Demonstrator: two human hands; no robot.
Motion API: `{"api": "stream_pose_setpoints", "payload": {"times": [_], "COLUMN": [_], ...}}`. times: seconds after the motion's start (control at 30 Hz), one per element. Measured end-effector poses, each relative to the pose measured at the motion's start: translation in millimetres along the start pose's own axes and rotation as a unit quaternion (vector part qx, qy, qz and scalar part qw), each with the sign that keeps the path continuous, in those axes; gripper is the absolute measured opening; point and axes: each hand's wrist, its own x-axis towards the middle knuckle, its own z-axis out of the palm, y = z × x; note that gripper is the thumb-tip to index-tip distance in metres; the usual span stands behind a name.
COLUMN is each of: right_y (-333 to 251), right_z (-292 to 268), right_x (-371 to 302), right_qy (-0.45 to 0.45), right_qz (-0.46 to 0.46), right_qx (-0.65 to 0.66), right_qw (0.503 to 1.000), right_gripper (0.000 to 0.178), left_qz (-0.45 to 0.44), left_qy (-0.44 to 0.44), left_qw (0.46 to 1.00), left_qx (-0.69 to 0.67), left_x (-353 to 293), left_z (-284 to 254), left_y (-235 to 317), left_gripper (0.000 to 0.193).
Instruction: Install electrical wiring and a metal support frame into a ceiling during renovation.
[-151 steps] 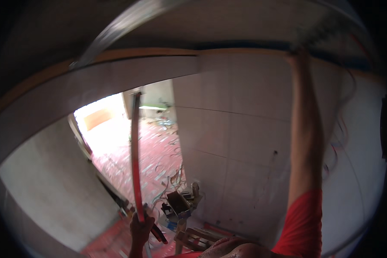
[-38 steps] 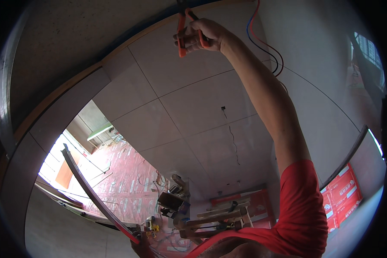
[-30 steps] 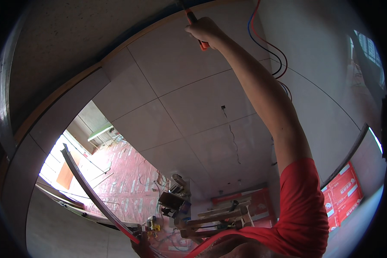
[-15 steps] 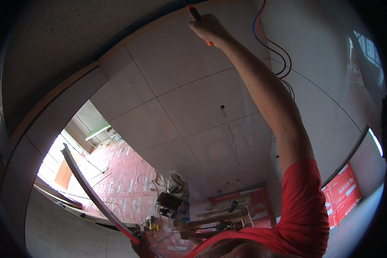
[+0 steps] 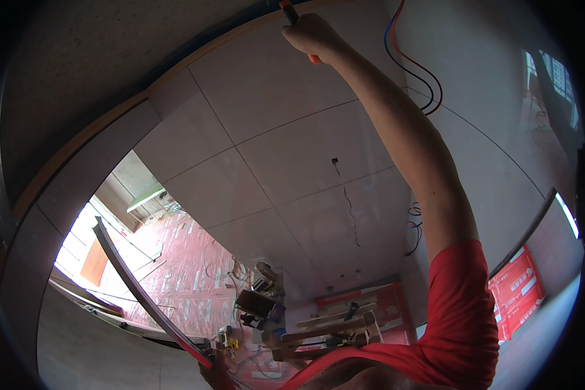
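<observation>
High at the top of the view, my right hand (image 5: 312, 36) is closed round a tool with an orange-and-black handle (image 5: 290, 13). Its upper end runs out at the picture's edge, so I cannot make out its kind. That end is by a wooden strip (image 5: 224, 40) along the top of the tiled wall. Low in the view, my left hand (image 5: 216, 372) is closed on the lower end of a long, narrow metal trim strip (image 5: 136, 289). From there the strip rises to the upper left; its far end is free. Shadow hides most of the left fingers.
Large grey tiles (image 5: 240, 104) cover the wall, with a small socket hole (image 5: 335, 162). Blue and red wires (image 5: 429, 84) hang at the right. Below stands a wooden trestle (image 5: 325, 333) with tools on it. Red-and-white sheeting (image 5: 188, 260) covers the floor beyond the opening.
My right hand has moved slightly up and left with the tool. My right forearm has shifted a little, showing coiled wires beside it. My left hand and the metal trim strip look unchanged.
</observation>
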Motion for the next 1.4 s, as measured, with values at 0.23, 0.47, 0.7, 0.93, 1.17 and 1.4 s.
{"api": "stream_pose_setpoints", "payload": {"times": [0.23,0.47,0.7,0.93,1.17,1.4], "right_y": [6.9,12.1,7.8,10.2,-3.2,-8.2], "right_z": [1.5,-7.4,-11.6,4.6,6.3,8.6], "right_x": [-2.9,-3.2,-6.3,-16.6,-8.6,-6.4], "right_qy": [-0.124,-0.297,-0.329,-0.115,0.038,0.095], "right_qz": [0.024,0.001,0.0,0.038,0.026,-0.029], "right_qx": [0.412,0.549,0.634,0.376,-0.015,-0.128], "right_qw": [0.902,0.781,0.7,0.918,0.999,0.987], "right_gripper": [0.029,0.054,0.056,0.035,0.03,0.027], "left_qz": [0.007,-0.003,-0.036,0.332,-0.01,-0.116], "left_qy": [-0.002,-0.031,-0.066,-0.106,-0.121,0.02], "left_qw": [1.0,0.999,0.991,0.846,0.984,0.993], "left_qx": [-0.029,-0.029,-0.115,0.403,-0.133,0.025], "left_x": [1.1,6.3,9.5,10.7,12.3,16.0], "left_z": [-3.0,-9.2,-29.1,-34.7,-30.4,-8.7], "left_y": [-4.9,-25.5,-75.2,-44.3,-76.9,-30.8], "left_gripper": [0.026,0.024,0.024,0.035,0.041,0.026]}}
